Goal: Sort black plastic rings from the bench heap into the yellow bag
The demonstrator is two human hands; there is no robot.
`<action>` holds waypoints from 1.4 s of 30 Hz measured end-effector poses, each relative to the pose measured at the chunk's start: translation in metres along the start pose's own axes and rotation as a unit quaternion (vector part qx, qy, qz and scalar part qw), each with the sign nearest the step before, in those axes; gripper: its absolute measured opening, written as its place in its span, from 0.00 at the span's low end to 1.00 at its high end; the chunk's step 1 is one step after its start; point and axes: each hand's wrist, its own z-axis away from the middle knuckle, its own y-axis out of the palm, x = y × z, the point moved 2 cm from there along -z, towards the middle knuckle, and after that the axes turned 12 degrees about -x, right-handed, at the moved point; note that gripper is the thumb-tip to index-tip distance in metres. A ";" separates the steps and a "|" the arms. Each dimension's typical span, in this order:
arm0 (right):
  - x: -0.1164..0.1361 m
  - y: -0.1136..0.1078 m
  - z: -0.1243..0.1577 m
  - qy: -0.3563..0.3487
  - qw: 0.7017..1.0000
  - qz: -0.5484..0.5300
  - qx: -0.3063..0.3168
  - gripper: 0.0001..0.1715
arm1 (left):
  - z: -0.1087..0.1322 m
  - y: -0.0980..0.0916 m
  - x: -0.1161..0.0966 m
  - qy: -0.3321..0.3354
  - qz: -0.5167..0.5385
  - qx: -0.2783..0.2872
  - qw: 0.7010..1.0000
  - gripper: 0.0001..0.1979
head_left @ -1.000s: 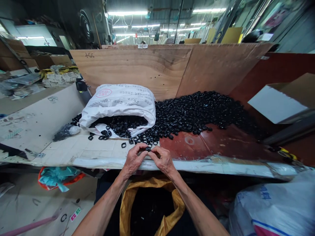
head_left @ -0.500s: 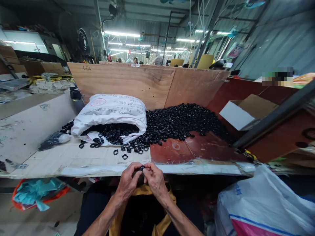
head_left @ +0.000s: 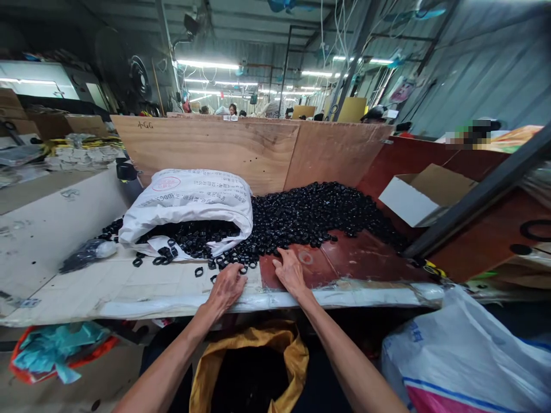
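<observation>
Small black plastic rings [head_left: 322, 212] lie in a large heap, spilling toward the table's front edge. My left hand [head_left: 227, 285] rests at the near edge of the loose rings, its fingers bent and slightly apart; nothing shows in them. At the heap's front edge, my right hand [head_left: 290, 271] stretches its index finger to the rings, thumb apart, on the red-brown board [head_left: 318, 267]. A white woven sack [head_left: 193, 198] lies on its side to the left, more rings in its mouth. Below my arms, a yellow bag [head_left: 297, 358] stands open with a dark inside.
A wooden panel [head_left: 206, 143] closes the table's back. An open carton [head_left: 413, 198] leans at the right, behind a slanted metal bar [head_left: 477, 201]. A dark plastic bag [head_left: 81, 256] lies at the left. A big white sack [head_left: 465, 350] stands at lower right.
My hands were together above the yellow bag, holding a small black piece. They have parted and moved forward to the rings on the table. The piece no longer shows.
</observation>
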 end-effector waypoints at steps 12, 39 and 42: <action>0.023 0.001 0.014 -0.151 0.966 -0.136 0.160 0.06 | 0.010 0.016 0.002 0.041 -0.046 -0.029 0.998 0.04; 0.022 0.002 0.009 0.069 0.958 -0.259 0.101 0.12 | 0.011 0.015 0.005 0.040 0.039 -0.050 0.997 0.13; 0.039 0.000 0.023 0.105 0.930 -0.325 0.137 0.13 | 0.011 0.011 0.002 0.041 0.070 -0.046 0.996 0.12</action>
